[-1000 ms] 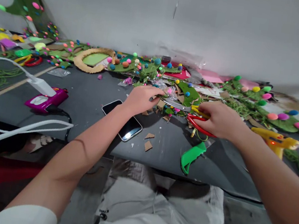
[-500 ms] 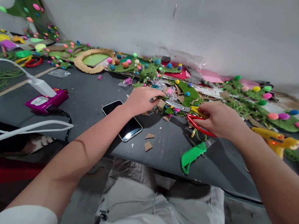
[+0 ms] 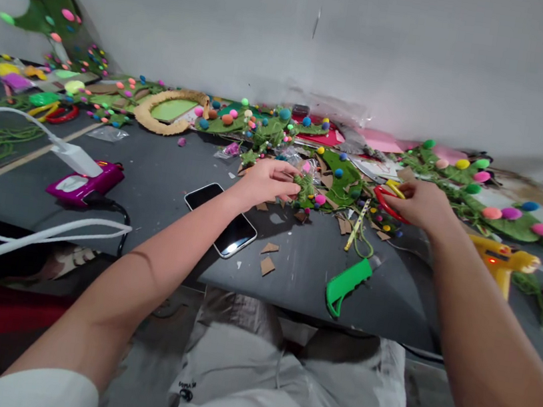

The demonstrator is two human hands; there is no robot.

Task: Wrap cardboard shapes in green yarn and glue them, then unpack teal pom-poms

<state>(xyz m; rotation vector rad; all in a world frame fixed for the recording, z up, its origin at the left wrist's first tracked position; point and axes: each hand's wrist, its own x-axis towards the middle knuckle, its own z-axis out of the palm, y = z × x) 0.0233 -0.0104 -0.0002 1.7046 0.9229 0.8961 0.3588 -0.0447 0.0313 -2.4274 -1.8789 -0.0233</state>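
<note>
Above the middle of the dark table, my left hand [image 3: 270, 182] has its fingers curled at a small green fuzzy piece [image 3: 305, 187]. The piece shows at the fingertips, and part of it is hidden. Farther right, my right hand [image 3: 420, 203] grips scissors by their red and yellow handles [image 3: 384, 200]; the blades are hard to make out. Between the hands lie a green felt shape [image 3: 344, 177] with pompoms, cardboard scraps and a yellow measuring-tape strip [image 3: 357, 226]. A black phone [image 3: 234, 233] lies under my left forearm.
A green-handled cutter [image 3: 348, 283] lies near the front edge. At right stands a yellow glue gun [image 3: 503, 260] with a red light. A magenta power adapter [image 3: 83, 184] with white cables sits left. Along the wall are a tan ring [image 3: 145, 115], felt and pompoms.
My right hand has moved right with the scissors, away from my left hand. The blades no longer reach my left fingertips, where the green fuzzy piece now shows more clearly.
</note>
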